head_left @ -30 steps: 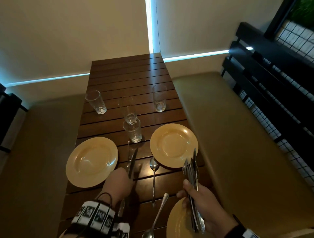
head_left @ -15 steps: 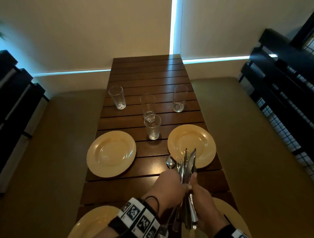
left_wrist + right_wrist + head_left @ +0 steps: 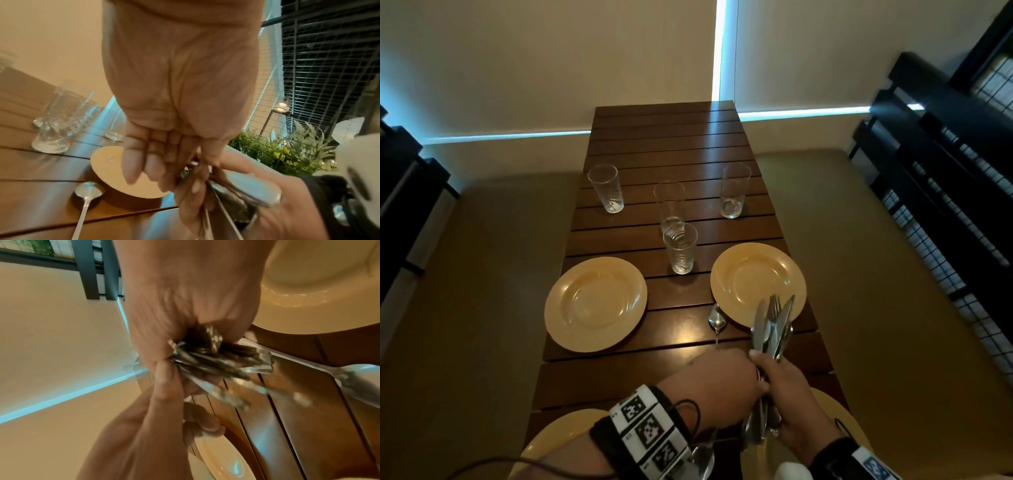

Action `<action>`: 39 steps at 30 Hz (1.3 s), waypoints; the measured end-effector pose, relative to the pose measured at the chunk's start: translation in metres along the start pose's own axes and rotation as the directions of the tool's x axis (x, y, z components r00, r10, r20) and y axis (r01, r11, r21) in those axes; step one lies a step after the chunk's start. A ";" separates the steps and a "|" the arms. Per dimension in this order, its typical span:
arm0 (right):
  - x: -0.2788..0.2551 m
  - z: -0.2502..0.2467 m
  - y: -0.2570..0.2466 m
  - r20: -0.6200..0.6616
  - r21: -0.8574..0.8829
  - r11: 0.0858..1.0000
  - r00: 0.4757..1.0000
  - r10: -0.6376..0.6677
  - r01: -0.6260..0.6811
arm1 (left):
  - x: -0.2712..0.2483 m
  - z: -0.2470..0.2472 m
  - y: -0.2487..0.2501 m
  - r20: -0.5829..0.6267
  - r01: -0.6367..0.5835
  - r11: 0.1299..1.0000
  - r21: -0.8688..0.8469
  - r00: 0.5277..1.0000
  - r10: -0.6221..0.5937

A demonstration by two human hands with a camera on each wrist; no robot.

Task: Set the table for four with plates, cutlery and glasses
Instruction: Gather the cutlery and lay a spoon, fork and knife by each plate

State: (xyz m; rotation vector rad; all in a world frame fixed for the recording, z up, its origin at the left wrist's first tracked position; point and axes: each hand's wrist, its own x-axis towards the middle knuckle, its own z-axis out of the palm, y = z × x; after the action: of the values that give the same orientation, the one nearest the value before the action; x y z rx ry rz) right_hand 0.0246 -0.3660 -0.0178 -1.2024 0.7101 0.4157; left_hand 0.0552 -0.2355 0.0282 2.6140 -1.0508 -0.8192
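Note:
My right hand (image 3: 791, 390) grips a bundle of cutlery (image 3: 774, 325), knives and forks pointing up over the near edge of the far right plate (image 3: 750, 263). My left hand (image 3: 722, 375) reaches across from the left and pinches the handles (image 3: 195, 177) just below the right hand's grip. In the right wrist view the bundle (image 3: 216, 360) is blurred. One spoon (image 3: 716, 320) lies left of the far right plate. Another spoon (image 3: 703, 457) lies by my left wrist. The far left plate (image 3: 595, 305) and both near plates (image 3: 558, 435) (image 3: 835, 407) are yellow.
Several empty glasses stand on the slatted wooden table (image 3: 671, 144): one at the left (image 3: 606, 188), one at the right (image 3: 734, 190), two in the middle (image 3: 680, 248). Padded benches (image 3: 482, 274) run along both long sides. A dark railing (image 3: 945, 171) stands at the right.
My left hand has moved right from the middle of the table, where it held a knife, to the cutlery bundle. The right hand has lifted the bundle a little further over the table.

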 end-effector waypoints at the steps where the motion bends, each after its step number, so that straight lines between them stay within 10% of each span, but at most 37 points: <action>1: 0.000 -0.002 -0.003 -0.018 -0.006 1.000 1.000 -0.008 0.008 | -0.001 0.000 -0.003 0.017 -0.027 0.997 -0.074 0.999 0.028; 4: 0.007 -0.017 -0.011 -0.068 0.029 1.000 0.998 -0.009 0.011 | -0.009 0.007 -0.018 -0.106 0.052 0.898 -0.437 0.988 -0.109; 7: 0.009 -0.030 -0.019 -0.065 0.051 0.998 0.997 -0.039 0.043 | 0.004 0.029 -0.048 -0.094 0.318 0.708 -0.631 0.874 -0.476; 10: 0.004 -0.035 -0.023 -0.016 0.069 0.997 0.999 -0.030 0.031 | 0.039 0.046 -0.073 -0.055 0.472 0.619 -0.628 0.766 -0.640; 17: -0.003 -0.039 -0.023 0.029 0.039 0.999 0.999 0.020 -0.022 | 0.089 0.063 -0.078 -0.059 0.649 0.650 -0.395 0.688 -0.723; 23: -0.001 -0.037 -0.023 -0.003 0.055 0.998 1.000 0.019 -0.019 | 0.045 0.044 -0.083 -0.082 0.621 0.650 -0.439 0.692 -0.717; 29: -0.001 -0.013 -0.022 0.027 0.026 1.000 1.000 -0.015 0.015 | 0.009 -0.012 -0.032 -0.153 0.243 0.640 -0.729 0.853 -0.499; 36: -0.005 0.011 -0.035 0.129 0.221 0.975 0.990 -0.050 0.021 | 0.011 -0.029 -0.010 -0.219 0.093 0.527 -0.845 0.839 -0.499; 39: -0.008 0.020 -0.047 0.123 0.219 0.974 0.988 -0.089 0.060 | 0.006 -0.027 -0.012 -0.323 0.044 0.625 -0.780 0.827 -0.460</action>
State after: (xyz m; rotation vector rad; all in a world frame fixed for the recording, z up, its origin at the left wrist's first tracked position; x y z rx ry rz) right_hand 0.0542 -0.3615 0.0245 -0.9846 0.5779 0.3433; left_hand 0.0814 -0.2314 0.0433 2.0460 -0.0944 -0.4208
